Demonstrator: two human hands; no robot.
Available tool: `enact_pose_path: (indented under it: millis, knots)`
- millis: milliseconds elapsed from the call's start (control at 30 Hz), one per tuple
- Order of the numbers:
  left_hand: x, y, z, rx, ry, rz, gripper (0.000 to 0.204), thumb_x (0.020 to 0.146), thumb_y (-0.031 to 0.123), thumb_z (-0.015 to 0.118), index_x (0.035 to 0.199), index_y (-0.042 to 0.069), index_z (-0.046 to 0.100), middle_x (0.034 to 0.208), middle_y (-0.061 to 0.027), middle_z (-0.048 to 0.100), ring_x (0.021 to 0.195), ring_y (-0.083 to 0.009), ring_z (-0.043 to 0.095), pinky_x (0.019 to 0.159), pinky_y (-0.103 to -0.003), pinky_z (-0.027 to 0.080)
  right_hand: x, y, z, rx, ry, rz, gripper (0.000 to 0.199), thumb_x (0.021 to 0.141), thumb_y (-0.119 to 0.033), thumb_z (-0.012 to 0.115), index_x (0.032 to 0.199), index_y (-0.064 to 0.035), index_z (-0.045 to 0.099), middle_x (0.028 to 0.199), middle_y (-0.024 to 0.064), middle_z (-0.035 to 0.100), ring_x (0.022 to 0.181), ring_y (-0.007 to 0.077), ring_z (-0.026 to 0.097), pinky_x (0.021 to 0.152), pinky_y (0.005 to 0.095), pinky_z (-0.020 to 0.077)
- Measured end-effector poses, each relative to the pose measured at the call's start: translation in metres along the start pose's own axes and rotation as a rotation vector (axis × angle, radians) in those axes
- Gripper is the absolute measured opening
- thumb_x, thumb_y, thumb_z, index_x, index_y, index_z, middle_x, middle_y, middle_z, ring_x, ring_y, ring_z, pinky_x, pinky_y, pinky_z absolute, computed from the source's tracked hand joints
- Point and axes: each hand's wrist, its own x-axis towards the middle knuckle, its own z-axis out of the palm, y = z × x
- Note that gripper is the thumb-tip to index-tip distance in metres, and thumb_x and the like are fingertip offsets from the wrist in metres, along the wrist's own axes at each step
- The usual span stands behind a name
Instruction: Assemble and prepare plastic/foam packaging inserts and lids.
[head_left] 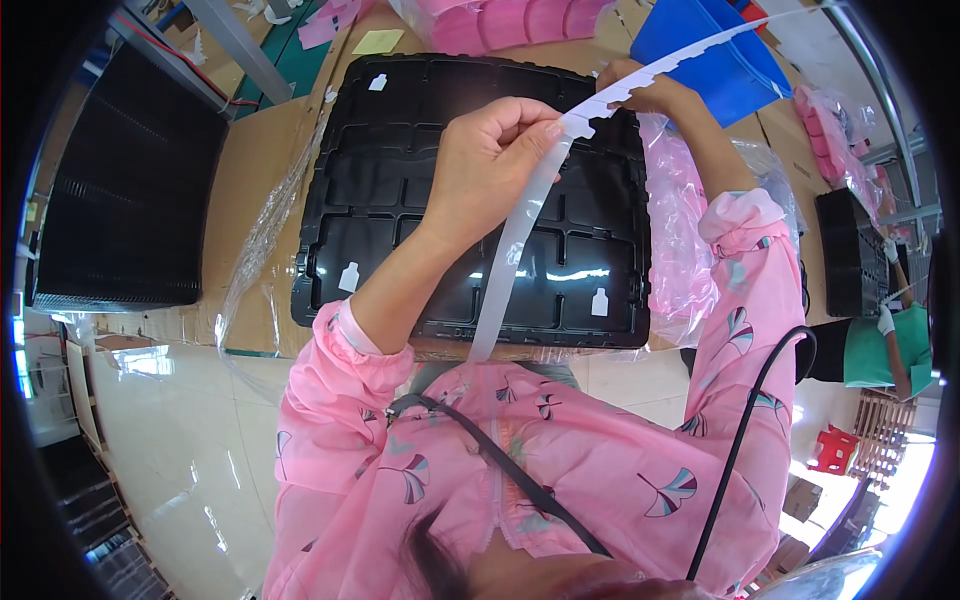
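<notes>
Head view: L hand (pixel 495 165) over the mid-upper part of a black, shiny, rectangular plastic tray w/ shallow moulded compartments (pixel 545 265). L grip closed, thumb pressed to fingers, pinching a long, narrow, whitish translucent strip w/ ragged upper stretch (pixel 512 250). Strip's smooth lower length hangs twd the wearer, across tray's near edge; ragged length slants up & R, past the blue bin.

R hand (pixel 655 90) at tray's far R corner, partly behind the strip. Fingers mostly hidden; can't tell how open R grip is, or if it has hold of anything.

Tray lies flat on a cardboard-covered desk (pixel 250 190). 3 small white bottle-shaped stickers on it: far L (pixel 377 82), near L (pixel 349 277), near R (pixel 599 302). Far R corner partly blocked by R hand.

Around: crumpled clear plastic film (pixel 262 235) along tray's L side; tall stack of black plastic trays (pixel 130 190) further L; pale yellow paper slip (pixel 378 42) just beyond tray's far L corner; pink moulded pieces (pixel 520 22) beyond far edge; blue plastic bin (pixel 710 65) far R; pink film-wrapped bundle (pixel 685 225) close by tray's R side.

Far R: co-worker in green top (pixel 865 350), white gloves, by another black tray stack (pixel 845 255). Red plastic item (pixel 833 450) on floor below, exact kind unclear.
</notes>
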Motion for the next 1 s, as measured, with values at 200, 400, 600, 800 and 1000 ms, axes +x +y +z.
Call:
enact_pose_path:
  millis: [200,400,600,800,1000]
  knots:
    - [-0.001,0.0,0.0,0.002,0.007,0.003,0.015,0.085,0.012,0.059,0.092,-0.001,0.062,0.072,-0.0055,0.063,0.059,-0.0086,0.059,0.053,-0.021,0.047,0.005,0.005,0.006,-0.068,-0.011,-0.006,0.009,0.068,-0.001,0.053,0.069,-0.0057,0.061,0.069,0.0095,0.058,0.057,0.022,0.056,0.05,0.0335,0.0448]
    - [-0.002,0.005,0.0,0.025,-0.006,-0.01,0.017,0.085,0.013,0.059,0.094,-0.002,0.062,0.073,-0.0057,0.064,0.06,-0.0084,0.059,0.053,-0.02,0.048,0.001,-0.006,0.006,-0.116,-0.043,0.139,0.011,0.07,-0.006,0.055,0.075,-0.0083,0.065,0.091,0.0108,0.06,0.074,0.0238,0.06,0.061,0.0346,0.0482]
    - [-0.002,-0.002,0.002,0.028,-0.066,0.021,0.018,0.085,0.015,0.06,0.096,0.0,0.062,0.076,-0.0046,0.064,0.062,-0.0071,0.059,0.053,-0.018,0.046,-0.018,0.003,0.031,-0.193,0.385,0.127,0.015,0.076,-0.017,0.061,0.084,-0.0062,0.065,0.102,0.0139,0.059,0.088,0.031,0.059,0.075,0.04,0.0475]
    - [-0.002,-0.012,0.0,0.07,-0.18,-0.042,0.02,0.085,0.019,0.06,0.097,0.004,0.063,0.079,-0.0024,0.065,0.067,-0.0062,0.06,0.055,-0.017,0.042,-0.06,-0.031,0.048,0.104,0.854,0.117,0.022,0.079,-0.009,0.063,0.101,-0.0028,0.063,0.092,0.0106,0.065,0.081,0.019,0.062,0.073,0.0273,0.0473]
    - [-0.032,-0.011,-0.005,0.273,-0.114,0.102,0.016,0.08,0.012,0.063,0.09,-0.001,0.064,0.077,-0.0052,0.066,0.064,-0.0105,0.062,0.061,-0.022,0.048,-0.169,-0.111,0.069,0.274,0.701,0.346,0.017,0.082,-0.009,0.06,0.098,-0.0024,0.064,0.086,0.0071,0.065,0.079,0.013,0.06,0.071,0.0254,0.0462]
